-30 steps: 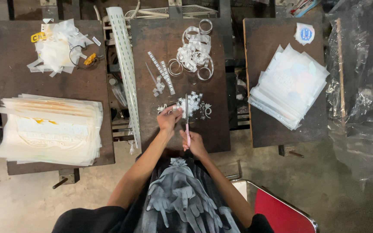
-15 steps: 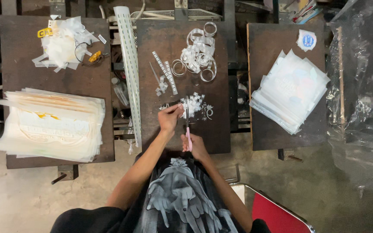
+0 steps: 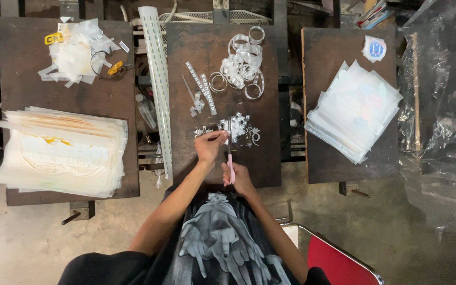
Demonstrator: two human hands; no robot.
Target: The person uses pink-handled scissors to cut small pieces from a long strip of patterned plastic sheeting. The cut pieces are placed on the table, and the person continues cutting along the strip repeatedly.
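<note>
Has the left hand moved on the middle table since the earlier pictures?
No. The left hand sits just left of the small cut pieces, near the front edge of the middle table, beside the pink scissors.

Three dark, worn wooden benches stand side by side on a stained grey concrete floor [image 3: 38,243]: left bench [image 3: 11,58], middle bench [image 3: 196,42], right bench [image 3: 333,53]. A red-seated metal chair [image 3: 333,258] stands near right. Light is dim and even.

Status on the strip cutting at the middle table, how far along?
Done: a pile of small cut pieces lies by the blades. In hand: right hand works pink-handled scissors while left hand pinches a strip. Left: coiled strips and two straight strips look uncut.
</note>
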